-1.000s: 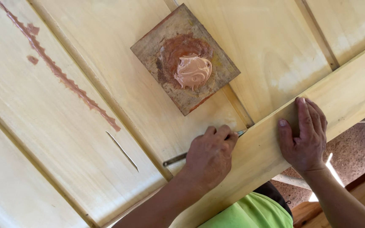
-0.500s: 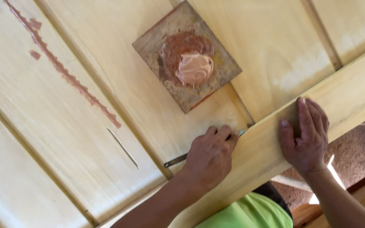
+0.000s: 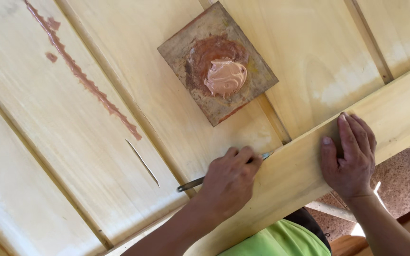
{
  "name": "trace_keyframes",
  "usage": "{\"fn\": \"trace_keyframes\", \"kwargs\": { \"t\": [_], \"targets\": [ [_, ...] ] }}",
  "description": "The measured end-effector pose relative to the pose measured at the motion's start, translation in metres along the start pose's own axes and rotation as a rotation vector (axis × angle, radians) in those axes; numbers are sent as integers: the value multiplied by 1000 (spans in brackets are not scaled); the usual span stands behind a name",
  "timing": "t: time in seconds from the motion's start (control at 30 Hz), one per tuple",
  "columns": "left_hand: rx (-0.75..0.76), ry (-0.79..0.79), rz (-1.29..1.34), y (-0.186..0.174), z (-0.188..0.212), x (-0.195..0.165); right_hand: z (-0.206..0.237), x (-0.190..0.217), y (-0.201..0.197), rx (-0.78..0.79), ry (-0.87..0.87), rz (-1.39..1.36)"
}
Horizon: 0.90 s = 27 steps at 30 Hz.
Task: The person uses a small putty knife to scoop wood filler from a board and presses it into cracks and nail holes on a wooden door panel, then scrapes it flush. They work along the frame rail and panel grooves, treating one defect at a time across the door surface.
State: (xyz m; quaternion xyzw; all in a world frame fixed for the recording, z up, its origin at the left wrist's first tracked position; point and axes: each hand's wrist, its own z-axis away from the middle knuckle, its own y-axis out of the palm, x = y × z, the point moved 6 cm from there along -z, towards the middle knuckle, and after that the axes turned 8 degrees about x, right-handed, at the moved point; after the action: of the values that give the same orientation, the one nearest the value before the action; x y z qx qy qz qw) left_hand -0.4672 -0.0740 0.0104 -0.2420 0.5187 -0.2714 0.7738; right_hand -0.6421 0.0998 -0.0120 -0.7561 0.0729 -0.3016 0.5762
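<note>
Up close, two hands work a pale wooden panel.

Left hand (image 3: pixel 228 182) grips a thin metal tool (image 3: pixel 191 183) at the rail's (image 3: pixel 290 170) edge; right hand (image 3: pixel 349 154) lies flat, fingers spread, on that rail. Nearby, a square board (image 3: pixel 176 52) carries pinkish-brown filler (image 3: pixel 225 78).

The square board (image 3: pixel 217 64) lay on the panelled wood surface (image 3: pixel 96 166), with the lump of filler (image 3: pixel 225 77) on it. The left hand (image 3: pixel 228 182) held the metal tool (image 3: pixel 200 181) below the board. The right hand (image 3: pixel 349 156) rested on the frame rail (image 3: pixel 404 114), right of the left
</note>
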Motion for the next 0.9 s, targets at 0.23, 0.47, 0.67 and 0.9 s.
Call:
{"fn": "trace_keyframes", "kwargs": {
  "t": [0.23, 0.47, 0.67, 0.9],
  "targets": [
    [-67, -28, 20, -23, 42, 22, -1, 0, 1, -2, 24, 4],
    [-172, -8, 108, -7, -10, 0, 0, -3, 1, 17, 26, 5],
    [-44, -11, 50, 2, -2, 2, 0, -5, 3, 25, 14, -3],
    [-317, -129, 141, -28, 99, 30, -1, 37, -19, -48, 42, -102]
  ]
}}
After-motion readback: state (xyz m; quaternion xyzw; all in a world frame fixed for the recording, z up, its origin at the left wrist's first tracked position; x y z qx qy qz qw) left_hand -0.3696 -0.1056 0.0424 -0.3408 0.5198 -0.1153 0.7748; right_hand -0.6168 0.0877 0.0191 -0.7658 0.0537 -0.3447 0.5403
